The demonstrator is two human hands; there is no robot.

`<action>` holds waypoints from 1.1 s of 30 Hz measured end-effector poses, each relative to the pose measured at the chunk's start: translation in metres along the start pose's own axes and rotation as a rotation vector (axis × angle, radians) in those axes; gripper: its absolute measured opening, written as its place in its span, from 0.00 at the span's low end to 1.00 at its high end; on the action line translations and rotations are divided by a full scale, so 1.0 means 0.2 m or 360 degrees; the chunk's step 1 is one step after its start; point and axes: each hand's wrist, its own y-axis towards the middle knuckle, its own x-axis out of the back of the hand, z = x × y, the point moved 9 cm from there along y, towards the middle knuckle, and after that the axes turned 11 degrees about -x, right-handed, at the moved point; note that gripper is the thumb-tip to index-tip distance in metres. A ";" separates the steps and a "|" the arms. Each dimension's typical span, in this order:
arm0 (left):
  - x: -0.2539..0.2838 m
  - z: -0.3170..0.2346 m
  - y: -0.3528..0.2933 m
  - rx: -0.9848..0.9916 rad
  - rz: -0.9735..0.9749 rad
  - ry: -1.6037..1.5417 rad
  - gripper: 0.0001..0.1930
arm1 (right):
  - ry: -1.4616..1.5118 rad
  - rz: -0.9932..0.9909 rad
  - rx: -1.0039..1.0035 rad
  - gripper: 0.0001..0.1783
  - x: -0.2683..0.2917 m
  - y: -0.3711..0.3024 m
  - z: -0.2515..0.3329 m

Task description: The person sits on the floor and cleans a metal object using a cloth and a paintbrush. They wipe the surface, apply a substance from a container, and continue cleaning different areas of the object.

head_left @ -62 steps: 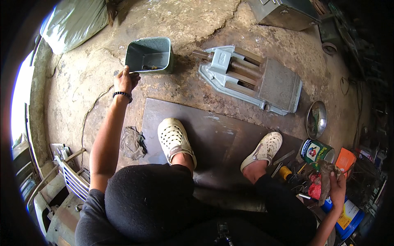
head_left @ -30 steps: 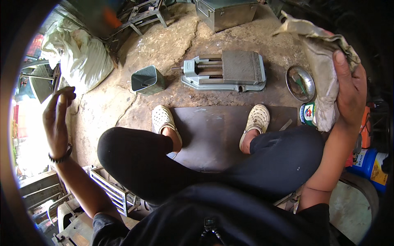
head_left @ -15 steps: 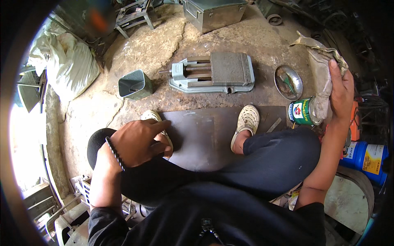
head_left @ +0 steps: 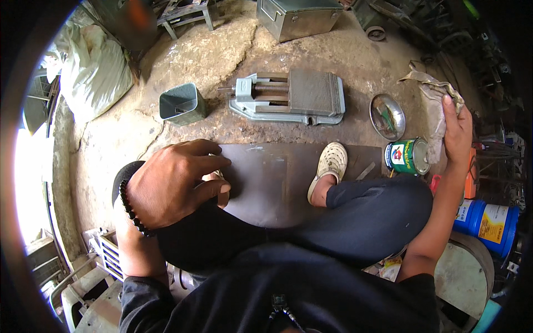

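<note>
My left hand (head_left: pixel 175 177) is over my left knee, palm down, holding nothing. Its fingers are loosely bent and the thumb stands apart; they hide most of my left clog. Out to the right, my right hand (head_left: pixel 458 133) grips a dirty grey rag (head_left: pixel 436 119) that hangs down along the fingers. Below the rag a green tin can (head_left: pixel 408 156) lies tilted, close to a round metal bowl (head_left: pixel 397 104) with a green-handled tool in it. On the floor ahead sits a grey-blue machine vise (head_left: pixel 317 94) with a screw and a broad flat top, touched by neither hand.
A dark metal sheet (head_left: pixel 266 191) lies under my feet. Left of the vise stands a square green container (head_left: pixel 195 114). A metal chest (head_left: pixel 300 25) and a small stand (head_left: pixel 189 15) are at the back, a white sack (head_left: pixel 97 72) far left, a blue bucket (head_left: pixel 474 222) at right.
My left hand has risen a little and spread its fingers, now covering more of the left clog. The right hand still holds the rag, shifted slightly. The view has tilted slightly.
</note>
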 end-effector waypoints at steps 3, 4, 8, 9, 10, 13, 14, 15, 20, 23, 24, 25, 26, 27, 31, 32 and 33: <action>0.00 -0.02 -0.01 -0.0016 0.0006 0.0021 0.08 | -0.0029 0.0009 0.0044 0.17 0.00 -0.02 0.02; 0.00 -0.02 -0.01 -0.0007 0.0002 0.0052 0.08 | -0.0046 0.0011 0.0073 0.17 0.00 -0.03 0.03; 0.01 -0.03 -0.02 -0.0011 -0.0068 0.0143 0.09 | -0.0106 0.0020 0.0054 0.17 0.00 -0.07 0.03; -0.01 -0.02 -0.03 0.0023 -0.0011 0.0057 0.11 | -0.0102 0.0017 0.0068 0.17 0.00 -0.08 0.04; -0.04 -0.01 -0.04 0.0064 0.0077 0.0027 0.14 | -0.0088 0.0029 0.0087 0.17 0.00 -0.10 0.04; -0.08 -0.01 -0.05 0.0083 0.0159 0.0027 0.17 | -0.0201 -0.0012 0.0094 0.17 0.02 -0.13 0.05; -0.09 -0.01 -0.05 0.0087 0.0185 0.0086 0.17 | -0.0203 -0.0020 0.0111 0.17 0.03 -0.14 0.06; -0.09 0.00 -0.05 0.0097 0.0204 0.0065 0.18 | -0.0205 -0.0028 0.0127 0.17 0.03 -0.15 0.06; -0.09 0.01 -0.06 0.0074 0.0127 0.0095 0.15 | -0.0071 0.0002 0.0052 0.16 0.05 -0.17 0.04; -0.09 0.00 -0.06 -0.0009 0.0041 0.0119 0.10 | -0.0015 0.0019 0.0025 0.15 0.04 -0.17 0.02; -0.09 0.00 -0.06 -0.0002 0.0045 0.0120 0.10 | -0.0020 0.0021 0.0030 0.15 0.04 -0.17 0.02; -0.09 0.01 -0.06 0.0016 0.0058 0.0163 0.10 | -0.0001 0.0026 0.0030 0.15 0.04 -0.18 0.01; -0.09 0.00 -0.06 0.0012 0.0049 0.0125 0.10 | -0.0031 0.0020 0.0049 0.15 0.04 -0.18 0.01; -0.09 0.00 -0.06 0.0017 0.0049 0.0131 0.10 | -0.0038 0.0016 0.0063 0.15 0.05 -0.18 0.01; -0.08 -0.01 -0.06 -0.0005 0.0063 0.0140 0.10 | -0.0068 0.0038 0.0104 0.16 0.04 -0.18 0.00; -0.09 0.00 -0.06 0.0019 0.0078 0.0086 0.10 | -0.0095 0.0040 0.0078 0.16 0.04 -0.17 -0.01; -0.09 0.00 -0.06 0.0021 0.0087 0.0079 0.10 | -0.0092 0.0050 0.0065 0.16 0.04 -0.17 -0.02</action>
